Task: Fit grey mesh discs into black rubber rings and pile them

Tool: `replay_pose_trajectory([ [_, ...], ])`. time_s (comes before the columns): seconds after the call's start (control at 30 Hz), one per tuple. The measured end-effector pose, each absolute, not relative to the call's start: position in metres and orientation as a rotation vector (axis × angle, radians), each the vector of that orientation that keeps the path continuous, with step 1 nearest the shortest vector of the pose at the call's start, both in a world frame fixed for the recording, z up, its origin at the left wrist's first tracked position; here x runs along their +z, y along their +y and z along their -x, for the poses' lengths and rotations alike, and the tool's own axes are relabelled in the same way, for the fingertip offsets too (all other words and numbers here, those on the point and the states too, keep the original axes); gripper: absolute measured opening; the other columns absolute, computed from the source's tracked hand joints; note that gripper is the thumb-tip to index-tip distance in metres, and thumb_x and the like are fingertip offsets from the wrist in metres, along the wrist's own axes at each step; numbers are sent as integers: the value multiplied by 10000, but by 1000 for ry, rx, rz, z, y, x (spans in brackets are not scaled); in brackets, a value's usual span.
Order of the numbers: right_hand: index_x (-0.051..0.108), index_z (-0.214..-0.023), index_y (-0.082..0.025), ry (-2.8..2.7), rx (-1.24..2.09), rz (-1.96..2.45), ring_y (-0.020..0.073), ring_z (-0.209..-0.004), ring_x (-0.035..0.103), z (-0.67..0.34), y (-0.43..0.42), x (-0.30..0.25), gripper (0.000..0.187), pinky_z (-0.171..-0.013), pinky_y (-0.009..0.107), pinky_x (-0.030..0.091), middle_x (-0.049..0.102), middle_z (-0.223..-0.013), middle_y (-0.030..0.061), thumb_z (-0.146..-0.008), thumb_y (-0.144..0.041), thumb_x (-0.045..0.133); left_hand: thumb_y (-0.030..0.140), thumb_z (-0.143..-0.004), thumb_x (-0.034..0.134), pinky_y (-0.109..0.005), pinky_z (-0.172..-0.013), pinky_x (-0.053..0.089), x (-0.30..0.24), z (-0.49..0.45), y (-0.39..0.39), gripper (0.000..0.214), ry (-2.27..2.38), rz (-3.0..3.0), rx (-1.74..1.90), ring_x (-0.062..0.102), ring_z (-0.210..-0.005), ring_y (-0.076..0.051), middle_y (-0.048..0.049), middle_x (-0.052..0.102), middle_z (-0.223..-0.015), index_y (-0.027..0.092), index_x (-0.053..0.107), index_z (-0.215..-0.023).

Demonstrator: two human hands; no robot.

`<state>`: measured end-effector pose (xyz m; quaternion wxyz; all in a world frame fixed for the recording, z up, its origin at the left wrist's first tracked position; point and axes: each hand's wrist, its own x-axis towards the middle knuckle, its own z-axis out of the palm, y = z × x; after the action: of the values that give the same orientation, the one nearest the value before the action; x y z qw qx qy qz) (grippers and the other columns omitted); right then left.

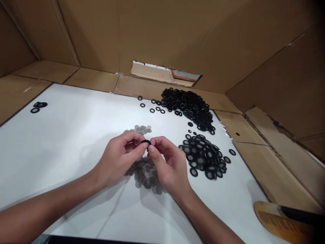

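Between my two hands is a small black rubber ring [145, 141], pinched from both sides above the white sheet. My left hand [119, 152] grips its left edge with thumb and index finger. On the other side my right hand [169, 164] holds it with thumb and fingers closed. Whether a disc sits inside the ring cannot be made out. Below the hands lies a pile of thin grey discs [148, 176], partly hidden by them. A smaller cluster of grey discs [142, 129] shows just beyond the fingers.
Black rings [188, 105] are heaped at the back right, with loose ones beside them. Nearer, a pile of rings with grey centres [203, 156] lies right of my hands. Several rings [38, 107] rest far left. Cardboard walls [152, 30] surround the white sheet [76, 135].
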<state>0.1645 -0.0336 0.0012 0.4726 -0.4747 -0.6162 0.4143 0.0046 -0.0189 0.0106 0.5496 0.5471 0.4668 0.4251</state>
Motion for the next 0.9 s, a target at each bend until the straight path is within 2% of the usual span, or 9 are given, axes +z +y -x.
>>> replay_pose_trajectory([
  [0.17, 540, -864, -202, -1531, 952, 1135, 149, -691, 565, -164, -34, 1, 151, -610, 284, 464, 600, -777, 15, -965, -313, 540, 355, -920, 623, -262, -700, 517, 13, -4, -18, 178, 1080, -1276, 923, 618, -776, -144, -17, 658, -856, 186, 679, -915],
  [0.63, 606, -829, -196, -1501, 900, 1147, 140, -657, 586, -165, -33, 5, 110, -634, 275, 491, 622, -712, -5, -917, -257, 632, 391, -912, 644, -274, -723, 526, 15, -3, -20, 217, 1037, -1210, 937, 634, -779, -149, -15, 663, -804, 177, 678, -895],
  [0.9, 575, -845, -198, -1537, 899, 1187, 149, -671, 584, -165, -32, 7, 127, -608, 273, 474, 620, -728, 5, -937, -285, 588, 393, -926, 621, -273, -733, 520, 13, -3, -19, 205, 1063, -1240, 911, 636, -815, -152, -13, 656, -846, 190, 656, -927],
])
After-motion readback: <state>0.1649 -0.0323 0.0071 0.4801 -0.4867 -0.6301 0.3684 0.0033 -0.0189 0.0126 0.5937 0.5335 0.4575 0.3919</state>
